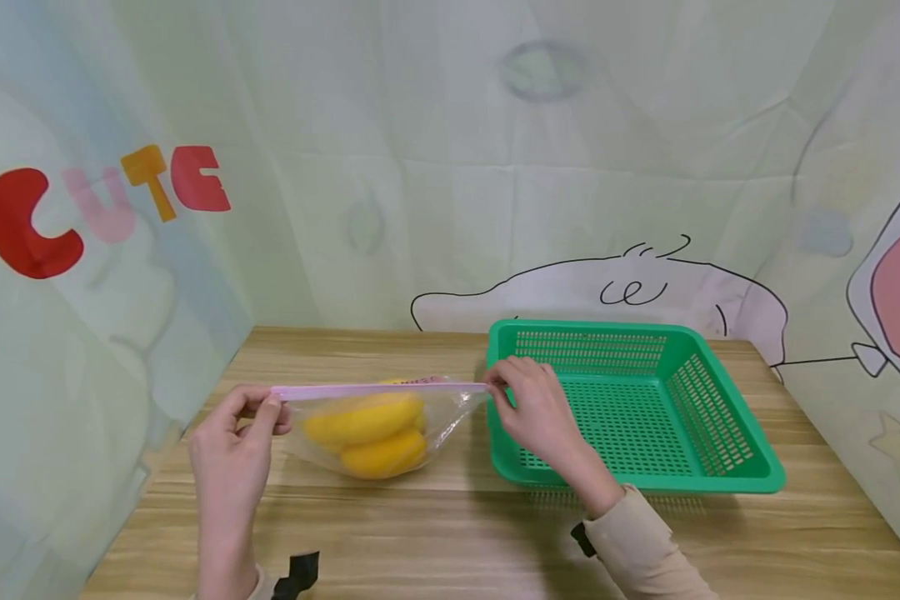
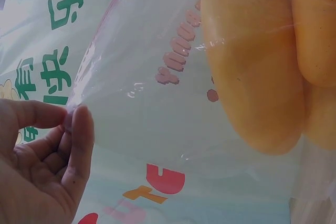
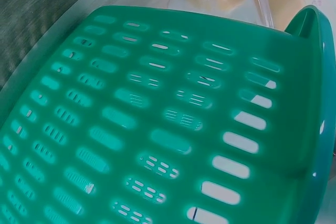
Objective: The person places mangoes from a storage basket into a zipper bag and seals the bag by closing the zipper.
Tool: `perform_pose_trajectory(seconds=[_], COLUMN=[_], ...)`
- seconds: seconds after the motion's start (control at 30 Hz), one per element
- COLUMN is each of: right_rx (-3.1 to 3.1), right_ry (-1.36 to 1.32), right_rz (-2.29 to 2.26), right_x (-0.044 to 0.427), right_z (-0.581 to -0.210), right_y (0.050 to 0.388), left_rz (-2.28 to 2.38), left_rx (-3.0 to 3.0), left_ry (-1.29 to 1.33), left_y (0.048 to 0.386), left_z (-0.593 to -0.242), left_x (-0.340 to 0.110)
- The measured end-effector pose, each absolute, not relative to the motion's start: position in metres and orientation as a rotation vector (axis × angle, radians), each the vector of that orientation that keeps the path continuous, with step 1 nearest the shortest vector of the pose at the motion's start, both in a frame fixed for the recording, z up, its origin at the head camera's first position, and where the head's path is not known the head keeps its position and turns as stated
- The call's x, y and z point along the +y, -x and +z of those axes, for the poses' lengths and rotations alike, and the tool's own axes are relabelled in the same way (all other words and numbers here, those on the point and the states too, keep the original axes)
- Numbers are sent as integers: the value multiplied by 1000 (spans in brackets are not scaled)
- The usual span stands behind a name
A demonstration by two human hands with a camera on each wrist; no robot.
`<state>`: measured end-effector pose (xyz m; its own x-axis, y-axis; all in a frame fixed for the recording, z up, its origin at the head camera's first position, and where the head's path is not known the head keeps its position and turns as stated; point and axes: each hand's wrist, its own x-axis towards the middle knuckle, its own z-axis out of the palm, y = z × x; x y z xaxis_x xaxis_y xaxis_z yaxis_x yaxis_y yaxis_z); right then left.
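A clear zip bag [image 1: 450, 408] with a pink strip along its top is stretched sideways between both hands. Inside are several smooth, yellow, oblong pieces that look like mangoes [image 1: 367, 419]; the left wrist view shows these mangoes [image 2: 254, 61] close up through the film. My left hand [image 1: 234, 446] pinches the left end of the strip; in the left wrist view, thumb and forefinger of that hand [image 2: 50, 156] meet at the bag's edge. At the strip's other end, the fingers of my right hand [image 1: 536, 412] pinch the corner, beside the basket's left rim. The right wrist view does not show this hand.
A green plastic basket [image 1: 761, 483] with slotted walls stands on the wooden table [image 1: 420, 542] at the right, under the right forearm. Its slotted wall [image 3: 131, 124] fills most of the right wrist view. Printed cloth [image 1: 330, 100] hangs behind and along both sides.
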<state>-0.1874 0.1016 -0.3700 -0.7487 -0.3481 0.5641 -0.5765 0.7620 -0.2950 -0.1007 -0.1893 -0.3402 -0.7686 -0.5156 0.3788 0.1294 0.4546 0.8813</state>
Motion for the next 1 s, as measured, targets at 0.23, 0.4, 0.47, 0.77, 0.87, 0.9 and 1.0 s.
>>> perform_pose_trajectory(seconds=[0.23, 0.4, 0.47, 0.77, 0.87, 0.9, 1.0], right_rx=[-2468, -2473, -2485, -2518, -2508, -2503, -2484], right_ry=[-696, -688, -679, -625, -598, -582, -532], right_rz=[644, 630, 627, 623, 620, 616, 636], right_x=[102, 104, 104, 108, 109, 109, 109], right_z=[-370, -370, -370, -374, -373, -372, -368], right_y=[187, 186, 186, 184, 181, 180, 174], left_rz=[-1335, -1340, -1347, -1383, -1401, -1407, -1415], left_rx=[-2082, -2083, -2083, -2107, -2094, -2088, -2074], left_ry=[-327, -322, -315, -280, -265, -261, -246], left_y=[99, 99, 100, 97, 97, 97, 97], left_z=[-339, -339, -339, -337, -336, -336, -336], left_x=[-189, -189, -189, -188, -186, -186, -184])
